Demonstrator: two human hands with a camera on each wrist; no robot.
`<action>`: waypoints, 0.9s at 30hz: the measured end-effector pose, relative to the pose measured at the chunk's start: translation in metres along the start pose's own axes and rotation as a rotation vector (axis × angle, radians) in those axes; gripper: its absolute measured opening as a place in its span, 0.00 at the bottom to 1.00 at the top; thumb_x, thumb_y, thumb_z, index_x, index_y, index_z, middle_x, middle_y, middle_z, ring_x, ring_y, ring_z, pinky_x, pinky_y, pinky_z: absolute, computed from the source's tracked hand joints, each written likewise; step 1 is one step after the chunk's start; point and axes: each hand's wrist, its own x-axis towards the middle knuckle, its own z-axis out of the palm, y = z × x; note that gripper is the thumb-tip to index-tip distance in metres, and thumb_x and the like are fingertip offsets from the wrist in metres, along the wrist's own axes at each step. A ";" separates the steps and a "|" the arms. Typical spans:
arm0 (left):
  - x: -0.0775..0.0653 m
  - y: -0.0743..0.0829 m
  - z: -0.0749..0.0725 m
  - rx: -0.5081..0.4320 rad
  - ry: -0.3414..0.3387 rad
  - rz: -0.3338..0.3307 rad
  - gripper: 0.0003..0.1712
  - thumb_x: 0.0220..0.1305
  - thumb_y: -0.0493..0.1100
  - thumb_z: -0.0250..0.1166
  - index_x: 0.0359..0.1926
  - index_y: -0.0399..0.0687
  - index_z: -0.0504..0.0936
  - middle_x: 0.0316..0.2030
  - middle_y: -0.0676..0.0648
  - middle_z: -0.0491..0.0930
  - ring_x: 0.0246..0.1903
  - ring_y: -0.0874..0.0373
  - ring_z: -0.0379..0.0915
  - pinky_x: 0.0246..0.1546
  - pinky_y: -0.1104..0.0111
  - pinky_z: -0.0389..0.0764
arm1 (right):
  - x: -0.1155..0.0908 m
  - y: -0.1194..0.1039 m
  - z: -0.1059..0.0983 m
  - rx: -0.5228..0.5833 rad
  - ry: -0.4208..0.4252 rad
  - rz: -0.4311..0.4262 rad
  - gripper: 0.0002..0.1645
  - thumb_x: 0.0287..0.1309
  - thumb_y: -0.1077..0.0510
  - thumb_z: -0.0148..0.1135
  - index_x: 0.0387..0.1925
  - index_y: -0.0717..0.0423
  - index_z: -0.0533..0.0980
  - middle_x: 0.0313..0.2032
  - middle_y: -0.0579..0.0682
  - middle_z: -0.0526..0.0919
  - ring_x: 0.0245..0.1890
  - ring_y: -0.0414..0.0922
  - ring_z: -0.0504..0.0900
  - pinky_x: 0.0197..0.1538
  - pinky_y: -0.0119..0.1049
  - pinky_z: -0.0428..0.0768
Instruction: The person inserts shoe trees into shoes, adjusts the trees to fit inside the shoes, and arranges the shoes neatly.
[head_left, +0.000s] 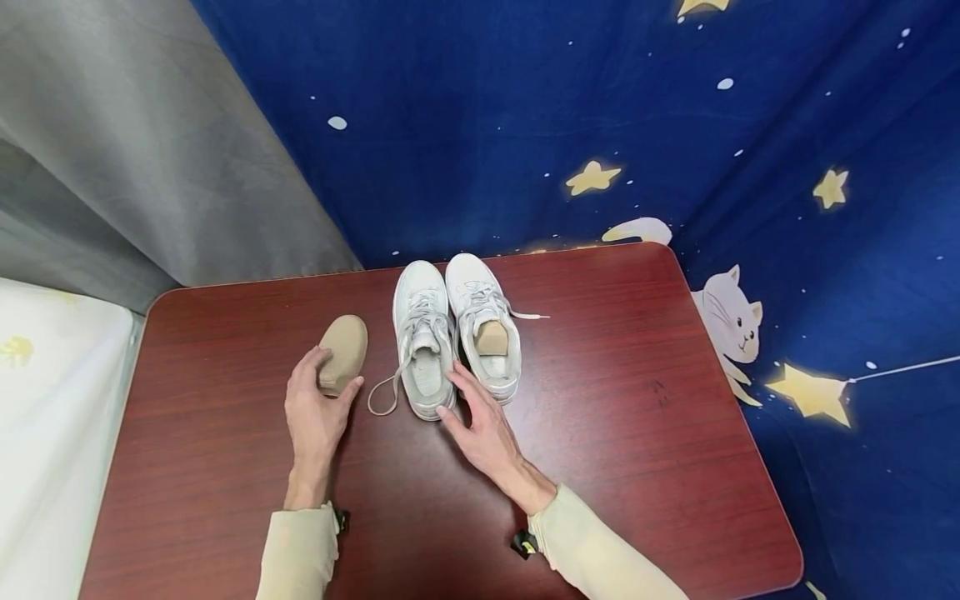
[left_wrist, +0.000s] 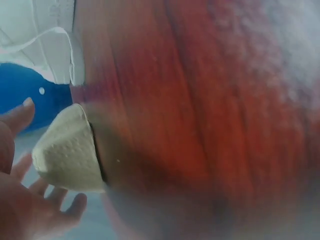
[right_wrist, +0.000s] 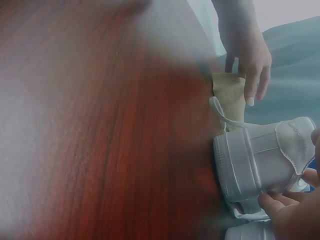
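A tan moulded shoe insert (head_left: 347,350) lies on the table left of a pair of white lace-up sneakers. Around its squared near end is my left hand (head_left: 315,408), thumb on one side and fingers on the other. In the left wrist view the thumb stands apart from the insert (left_wrist: 70,152). My right hand (head_left: 483,429) is at the heel of the left sneaker (head_left: 420,292), its fairly straight fingers by the collar and its thumb at the back. The left sneaker's opening shows its bare insole. Inside the right sneaker (head_left: 468,271) sits another tan insert (head_left: 492,338).
Both sneakers stand side by side on a reddish-brown table (head_left: 637,400), toes toward the far edge. A loose lace (head_left: 384,408) loops left of the left sneaker; another lace end (head_left: 531,316) trails right. Behind the table hang a blue starry curtain (head_left: 480,125) and a grey one (head_left: 165,150).
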 end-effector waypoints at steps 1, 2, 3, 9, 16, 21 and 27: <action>0.000 -0.002 0.000 -0.019 0.000 0.000 0.38 0.43 0.38 0.82 0.58 0.42 0.79 0.62 0.43 0.75 0.63 0.43 0.68 0.61 0.49 0.66 | 0.000 0.000 0.001 0.001 0.005 -0.004 0.31 0.65 0.50 0.62 0.67 0.53 0.70 0.71 0.52 0.66 0.71 0.46 0.65 0.70 0.42 0.63; 0.000 -0.004 0.000 -0.039 0.001 0.001 0.37 0.42 0.38 0.82 0.57 0.42 0.80 0.62 0.43 0.76 0.63 0.43 0.69 0.60 0.49 0.66 | 0.000 0.001 0.001 0.003 0.009 -0.006 0.31 0.65 0.50 0.63 0.67 0.53 0.70 0.71 0.52 0.66 0.71 0.46 0.65 0.70 0.42 0.63; 0.000 -0.005 0.000 -0.058 0.002 -0.001 0.37 0.42 0.37 0.82 0.57 0.43 0.80 0.61 0.44 0.76 0.63 0.43 0.69 0.60 0.49 0.66 | 0.001 0.001 0.002 0.007 0.014 -0.007 0.31 0.65 0.50 0.63 0.67 0.54 0.70 0.71 0.52 0.67 0.71 0.46 0.65 0.70 0.42 0.63; -0.002 -0.011 -0.001 -0.102 0.001 0.001 0.37 0.41 0.35 0.82 0.57 0.43 0.81 0.61 0.43 0.77 0.62 0.44 0.70 0.60 0.49 0.67 | 0.000 0.003 0.005 0.045 0.030 0.007 0.31 0.65 0.49 0.63 0.67 0.54 0.70 0.70 0.52 0.67 0.70 0.46 0.66 0.69 0.41 0.64; -0.003 -0.019 -0.001 -0.088 -0.009 -0.001 0.38 0.37 0.30 0.81 0.55 0.41 0.81 0.61 0.41 0.76 0.62 0.43 0.70 0.60 0.50 0.67 | 0.000 0.004 0.005 0.109 0.023 -0.009 0.32 0.65 0.52 0.64 0.66 0.58 0.69 0.70 0.53 0.68 0.70 0.47 0.66 0.67 0.40 0.68; -0.002 -0.023 -0.001 -0.073 -0.039 -0.026 0.38 0.38 0.29 0.80 0.56 0.41 0.80 0.61 0.41 0.76 0.62 0.42 0.70 0.59 0.49 0.67 | 0.001 0.005 0.005 0.158 0.009 -0.016 0.32 0.64 0.54 0.65 0.66 0.60 0.69 0.70 0.55 0.67 0.71 0.48 0.65 0.63 0.44 0.72; -0.001 -0.022 -0.003 -0.045 -0.039 -0.030 0.37 0.40 0.30 0.79 0.57 0.42 0.80 0.59 0.41 0.78 0.60 0.41 0.72 0.58 0.49 0.68 | 0.001 0.007 0.006 0.101 -0.004 -0.005 0.34 0.63 0.52 0.66 0.68 0.54 0.68 0.71 0.52 0.66 0.71 0.47 0.64 0.65 0.38 0.69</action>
